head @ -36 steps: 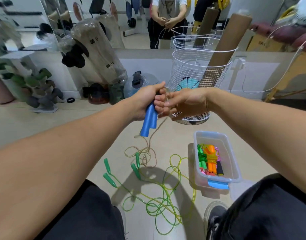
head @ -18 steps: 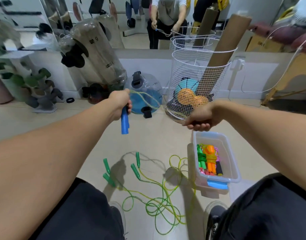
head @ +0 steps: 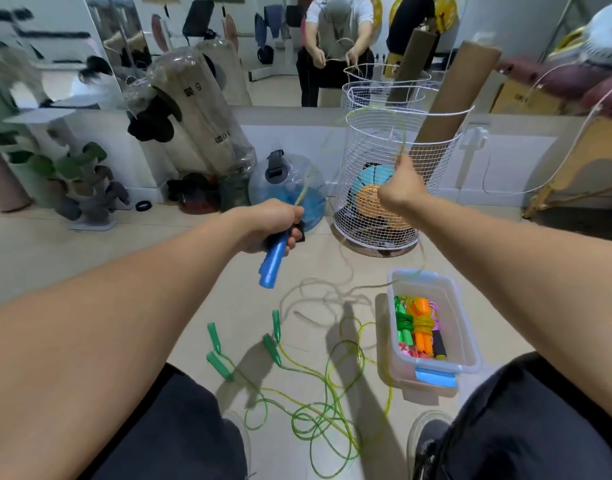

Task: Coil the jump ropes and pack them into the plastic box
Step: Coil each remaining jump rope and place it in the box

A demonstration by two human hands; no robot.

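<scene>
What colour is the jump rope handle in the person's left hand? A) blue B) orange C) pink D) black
A: the left hand grips a blue handle that points down toward the floor, while the right hand pinches the rope cord higher up.

Bright, even indoor light; soft arm shadows on floor [head: 349, 341]. Strong wide-angle bending at edges. Motion blur on rope [head: 332, 292].
</scene>
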